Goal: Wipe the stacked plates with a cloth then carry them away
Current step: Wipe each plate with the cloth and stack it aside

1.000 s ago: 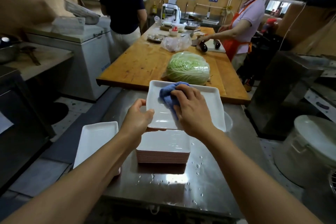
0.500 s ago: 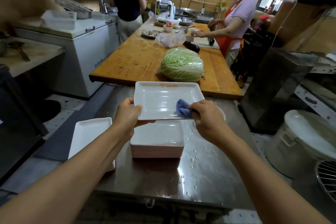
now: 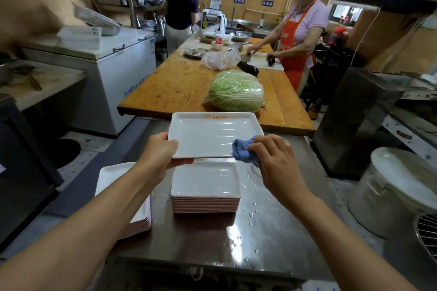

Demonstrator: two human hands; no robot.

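A left hand (image 3: 160, 156) pinches a wet white plate (image 3: 212, 134) above the plate stack (image 3: 205, 186) on the steel table (image 3: 272, 231), the right hand (image 3: 274, 160) clutching a blue cloth (image 3: 243, 151); a one-sided grip risks slipping.

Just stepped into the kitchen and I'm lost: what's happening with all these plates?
A person is drying white rectangular plates one by one. The left hand holds a plate up by its edge, while the right hand grips a blue cloth at the plate's near right corner. One stack of plates sits directly below on the wet steel table, another stack to the left. Nothing has been carried away yet.
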